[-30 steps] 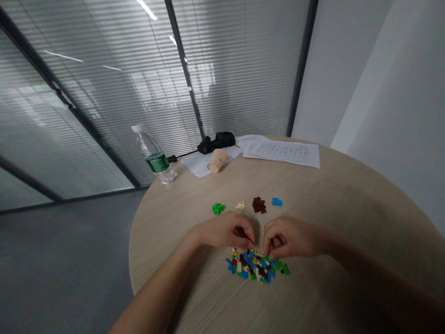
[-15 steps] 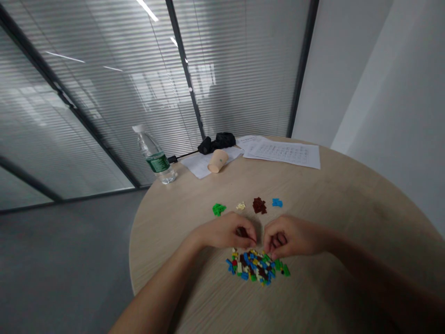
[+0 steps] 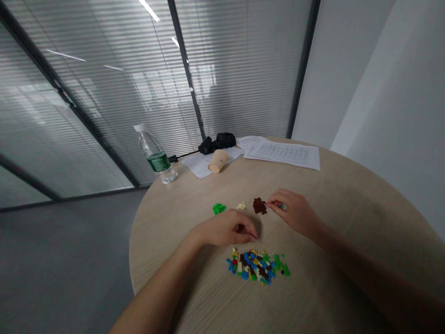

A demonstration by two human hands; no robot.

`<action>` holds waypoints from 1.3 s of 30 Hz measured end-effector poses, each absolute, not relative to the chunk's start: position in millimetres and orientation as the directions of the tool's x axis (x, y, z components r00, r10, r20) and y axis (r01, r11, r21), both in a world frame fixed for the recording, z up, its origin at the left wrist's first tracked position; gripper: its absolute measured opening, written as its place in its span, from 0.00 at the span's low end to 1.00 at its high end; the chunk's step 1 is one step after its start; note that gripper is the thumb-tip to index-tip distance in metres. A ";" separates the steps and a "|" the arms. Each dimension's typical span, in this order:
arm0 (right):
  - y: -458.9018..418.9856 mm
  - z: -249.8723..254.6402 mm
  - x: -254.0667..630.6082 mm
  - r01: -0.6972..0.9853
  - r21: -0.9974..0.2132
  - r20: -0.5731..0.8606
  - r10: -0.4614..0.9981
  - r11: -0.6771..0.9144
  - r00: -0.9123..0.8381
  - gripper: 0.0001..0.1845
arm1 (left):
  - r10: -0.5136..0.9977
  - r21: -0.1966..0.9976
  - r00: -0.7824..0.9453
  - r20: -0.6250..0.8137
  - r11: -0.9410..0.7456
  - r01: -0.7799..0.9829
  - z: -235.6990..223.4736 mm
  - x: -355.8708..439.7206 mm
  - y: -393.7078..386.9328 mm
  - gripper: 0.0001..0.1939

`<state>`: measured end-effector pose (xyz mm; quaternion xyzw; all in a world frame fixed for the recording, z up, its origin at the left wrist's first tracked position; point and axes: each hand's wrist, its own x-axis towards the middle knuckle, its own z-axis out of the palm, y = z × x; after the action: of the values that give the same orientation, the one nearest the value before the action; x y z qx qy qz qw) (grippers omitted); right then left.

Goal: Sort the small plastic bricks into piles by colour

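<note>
Our left hand (image 3: 225,229) lies curled low over the pale wood round table (image 3: 333,218), its fingers closed around a dark brown brick (image 3: 240,228) that shows in the curl. Our right hand (image 3: 292,211) reaches ahead of those fingers, its fingertips just touching the edge of a dark brown heap of bricks (image 3: 259,205). These fingers are bent and drawn together over a bit of blue brick (image 3: 283,206), and we cannot tell whether they have hold of it. Between the two hands, further from our left fingertips, sit a small cream pile of bricks (image 3: 241,206) and a green pile of bricks (image 3: 219,208). Just below our left fingertips lies a mixed heap of coloured bricks (image 3: 257,266). Well beyond our fingers stand a water bottle (image 3: 156,157) and a paper cup (image 3: 218,161) lying on its side on a sheet of paper (image 3: 200,164), with printed papers (image 3: 283,155) to the right and a black bundle (image 3: 217,141) behind.
</note>
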<state>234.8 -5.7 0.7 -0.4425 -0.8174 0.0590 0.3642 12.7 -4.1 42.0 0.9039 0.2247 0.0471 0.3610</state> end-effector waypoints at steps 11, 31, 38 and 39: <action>1.0 -6.9 226.7 0.747 -0.311 0.504 0.769 0.588 -0.395 0.07 | 0.440 0.605 0.889 -0.126 -0.676 0.420 41.5 18.7 -6.9 0.06; -25.0 12.4 225.7 0.601 -0.332 0.502 0.676 0.727 -0.540 0.09 | 0.338 0.648 0.933 -0.123 -0.684 0.333 41.5 21.2 -12.5 0.07; -31.2 14.3 219.9 0.570 -0.304 0.473 0.640 0.764 -0.605 0.09 | 0.336 0.599 0.933 -0.128 -0.724 0.343 42.5 25.8 -15.8 0.06; -30.9 14.7 220.5 0.576 -0.311 0.475 0.648 0.756 -0.595 0.09 | 0.338 0.597 0.934 -0.120 -0.727 0.339 42.6 26.6 -16.3 0.05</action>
<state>220.5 -30.9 14.7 -0.3434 -0.8909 0.0624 0.2906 26.6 -16.3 42.6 0.9293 0.1822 -0.0013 0.3214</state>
